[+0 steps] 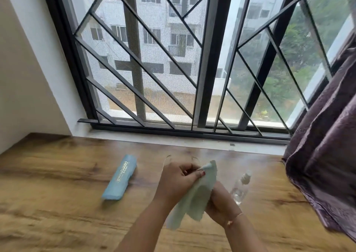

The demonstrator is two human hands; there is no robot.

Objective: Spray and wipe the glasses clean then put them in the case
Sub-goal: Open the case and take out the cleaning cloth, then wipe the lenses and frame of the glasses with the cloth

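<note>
Fingers (200, 171) pinching pale green cloth (194, 194) around glasses (167, 160). Right of blue case (120, 177); spray bottle (240, 188) beyond.

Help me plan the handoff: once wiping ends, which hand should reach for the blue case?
Probably the left hand. The blue case lies shut on the table to its left, an uncrossed reach. The right hand is on the far side, under the cloth, nearer the spray bottle.

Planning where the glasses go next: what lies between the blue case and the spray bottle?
In the head view, both hands, left and right, work the cloth on the glasses between case and spray bottle.
</note>
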